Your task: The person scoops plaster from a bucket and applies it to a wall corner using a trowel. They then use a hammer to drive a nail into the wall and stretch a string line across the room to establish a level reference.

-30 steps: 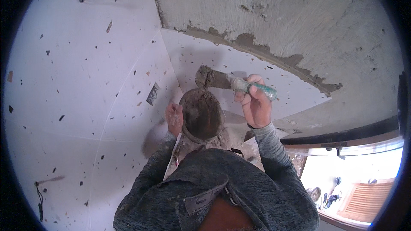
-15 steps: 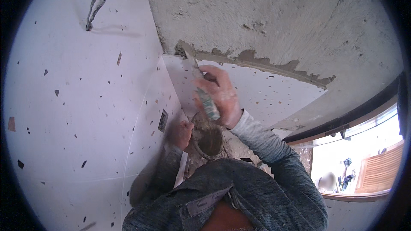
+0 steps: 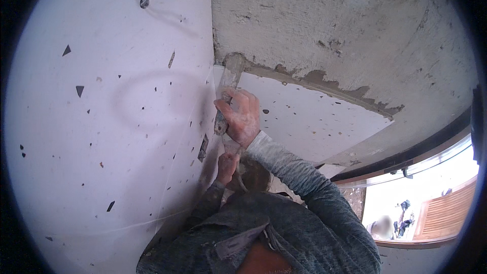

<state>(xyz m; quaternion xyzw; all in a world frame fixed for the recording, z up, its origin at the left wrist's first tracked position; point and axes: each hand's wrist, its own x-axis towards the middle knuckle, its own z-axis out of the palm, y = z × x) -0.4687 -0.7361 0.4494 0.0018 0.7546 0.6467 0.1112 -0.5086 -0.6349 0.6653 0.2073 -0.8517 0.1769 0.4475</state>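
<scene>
White speckled wall panels meet rough grey plaster (image 3: 329,25) in a corner. The right hand (image 3: 239,117) is raised, fingers wrapped tight round the handle of a trowel (image 3: 231,78) whose blade presses into the mortar seam at the corner. Below it, the left hand (image 3: 227,166) grips a mortar-caked board (image 3: 253,175) close to the chest.

Right hand (image 3: 241,119) raised, fingers clenched — left hand (image 3: 227,165) below, curled.
</scene>
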